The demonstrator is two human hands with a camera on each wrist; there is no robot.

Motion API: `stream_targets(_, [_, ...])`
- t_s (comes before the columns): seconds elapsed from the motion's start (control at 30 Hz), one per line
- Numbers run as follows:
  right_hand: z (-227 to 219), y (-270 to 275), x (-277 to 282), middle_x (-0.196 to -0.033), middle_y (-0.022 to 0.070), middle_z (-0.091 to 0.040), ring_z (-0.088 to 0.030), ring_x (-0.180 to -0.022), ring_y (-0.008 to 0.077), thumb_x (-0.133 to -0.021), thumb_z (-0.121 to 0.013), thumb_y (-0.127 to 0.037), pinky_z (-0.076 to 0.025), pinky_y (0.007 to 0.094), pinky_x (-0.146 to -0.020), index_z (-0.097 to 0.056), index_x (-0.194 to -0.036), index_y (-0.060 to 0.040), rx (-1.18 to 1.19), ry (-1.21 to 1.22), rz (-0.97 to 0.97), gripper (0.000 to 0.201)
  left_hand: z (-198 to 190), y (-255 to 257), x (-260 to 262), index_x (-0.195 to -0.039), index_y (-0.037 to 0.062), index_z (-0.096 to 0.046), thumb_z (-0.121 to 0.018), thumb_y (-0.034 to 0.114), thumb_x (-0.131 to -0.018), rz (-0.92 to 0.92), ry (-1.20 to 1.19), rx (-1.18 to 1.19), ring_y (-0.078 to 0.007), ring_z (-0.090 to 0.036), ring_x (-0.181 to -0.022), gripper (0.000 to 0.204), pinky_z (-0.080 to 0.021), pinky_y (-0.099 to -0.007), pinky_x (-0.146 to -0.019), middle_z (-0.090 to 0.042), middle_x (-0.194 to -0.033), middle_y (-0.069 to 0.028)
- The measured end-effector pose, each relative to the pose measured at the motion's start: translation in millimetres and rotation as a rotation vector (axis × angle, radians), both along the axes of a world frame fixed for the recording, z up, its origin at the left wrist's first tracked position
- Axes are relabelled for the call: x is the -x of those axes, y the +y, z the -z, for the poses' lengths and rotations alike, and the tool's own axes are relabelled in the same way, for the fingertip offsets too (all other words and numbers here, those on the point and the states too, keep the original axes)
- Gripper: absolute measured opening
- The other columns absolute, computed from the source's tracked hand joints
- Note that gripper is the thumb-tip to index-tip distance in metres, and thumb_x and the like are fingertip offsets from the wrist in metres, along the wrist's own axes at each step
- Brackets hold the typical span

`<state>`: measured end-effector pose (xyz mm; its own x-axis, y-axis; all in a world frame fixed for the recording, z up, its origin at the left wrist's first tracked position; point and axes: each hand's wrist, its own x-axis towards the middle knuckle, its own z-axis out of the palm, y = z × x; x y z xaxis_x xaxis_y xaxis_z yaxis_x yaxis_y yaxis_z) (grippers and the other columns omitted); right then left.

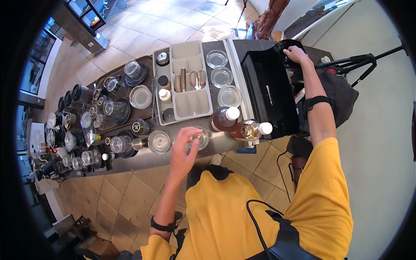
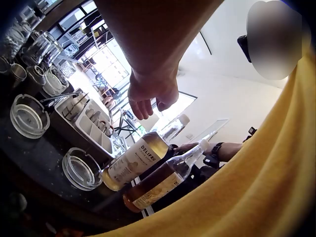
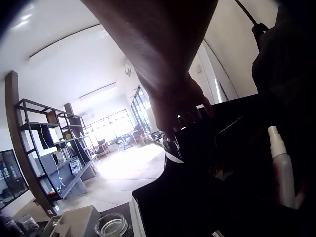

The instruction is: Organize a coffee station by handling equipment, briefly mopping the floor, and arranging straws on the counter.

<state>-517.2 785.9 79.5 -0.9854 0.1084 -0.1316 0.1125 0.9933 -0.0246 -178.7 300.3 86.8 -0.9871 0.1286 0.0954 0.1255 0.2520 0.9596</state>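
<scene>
My left hand (image 1: 184,149) hovers over a round glass ashtray (image 1: 203,141) by the table's near edge, fingers loosely bent and holding nothing. In the left wrist view that hand (image 2: 153,94) hangs above two syrup bottles (image 2: 136,162) with white caps. At the far end of a long black box (image 1: 271,93), my right hand (image 1: 296,54) grips a dark piece. The right wrist view has the right hand (image 3: 180,106) with its fingers curled down over black material; I cannot tell what the piece is. A thin silvery stick (image 1: 268,94) lies in the box.
A grey divided tray (image 1: 182,113) holds scissors (image 1: 197,79), wooden-handled tools and small bottles. Several glass ashtrays (image 1: 221,77) line its right side. Glassware and jars crowd a brown tray (image 1: 103,82) at left. A white spray bottle (image 3: 282,170) stands by the black box.
</scene>
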Motion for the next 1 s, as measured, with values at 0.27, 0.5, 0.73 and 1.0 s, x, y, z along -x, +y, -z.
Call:
stream_targets(0.27, [-72,-8,-35,-0.088,0.0180,-0.070,-0.066,-0.085,0.0363,-0.096,-0.057,-0.036,-0.050,0.0435,-0.076,-0.066,-0.096,-0.0017,0.258,0.237,-0.256,0.036,9,-9,3,-0.111,0.0035,-0.066,-0.055,0.003,-0.096,-0.029,-0.078,-0.054,-0.0166,-0.062,-0.094,0.019,-0.049,-0.0288,-0.078,-0.064,-0.106,-0.0079])
stream_targets(0.5, [-202,-112,-204,-0.066,-0.0002,-0.049,-0.046,-0.063,0.0084,-0.103,-0.053,-0.034,-0.036,0.0266,-0.058,-0.054,-0.075,-0.0027,0.448,0.196,-0.098,0.042,28,-57,17,-0.105,0.0039,-0.069,-0.049,-0.007,-0.092,-0.045,0.012,0.000,-0.0118,-0.054,-0.096,0.026,-0.048,-0.0259,-0.079,-0.052,-0.107,-0.0045])
stream_targets(0.73, [-224,-240,-337,-0.061,0.0021,-0.047,-0.040,-0.052,0.0108,-0.100,-0.058,-0.026,-0.031,0.0280,-0.049,-0.052,-0.069,-0.0033,0.863,-0.103,-0.335,0.039,54,-130,38,-0.103,0.0050,-0.070,-0.047,-0.011,-0.083,-0.102,0.038,0.094,-0.0163,-0.055,-0.094,0.034,-0.044,-0.0276,-0.082,-0.053,-0.099,-0.0056])
stream_targets(1.0, [-107,-454,-261,-0.061,0.0127,-0.052,-0.054,-0.057,0.0276,-0.098,-0.057,-0.023,-0.043,0.0379,-0.057,-0.057,-0.080,0.0006,0.866,-0.450,-0.411,0.030,98,-179,56,-0.108,0.0033,-0.067,-0.056,0.003,-0.094,0.039,-0.087,0.112,-0.0158,-0.058,-0.084,0.018,-0.048,-0.0292,-0.077,-0.060,-0.094,-0.0075])
